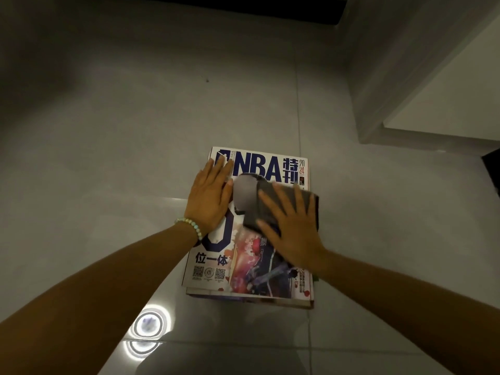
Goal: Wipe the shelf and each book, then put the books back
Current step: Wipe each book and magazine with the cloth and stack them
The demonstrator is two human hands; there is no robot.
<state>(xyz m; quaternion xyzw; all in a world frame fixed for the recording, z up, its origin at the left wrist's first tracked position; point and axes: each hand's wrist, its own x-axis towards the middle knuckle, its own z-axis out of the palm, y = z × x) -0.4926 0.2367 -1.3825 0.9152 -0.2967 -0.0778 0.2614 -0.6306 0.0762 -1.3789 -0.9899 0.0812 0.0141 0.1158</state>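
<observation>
While the left hand (209, 197) lies flat, fingers (213, 169) straight, at ten o'clock on the magazine (216, 266) atop a floor (108, 131) stack (243, 296), the right hand (293, 234) presses a cloth (267, 192), fingers spread, at two o'clock; the magazine is probably light, floppy and slippery, best lifted by its spine.

NBA magazine (213, 262) flat atop a stack (249, 298).
Dark folded cloth (253, 212) lies on its far right part.

Tiled floor (108, 158) open left of and beyond magazine stack (216, 269). White cabinet (405, 90) walls off far right. Stack top taken: left hand (209, 196) flat, right hand (293, 231) on grey cloth (253, 212).
</observation>
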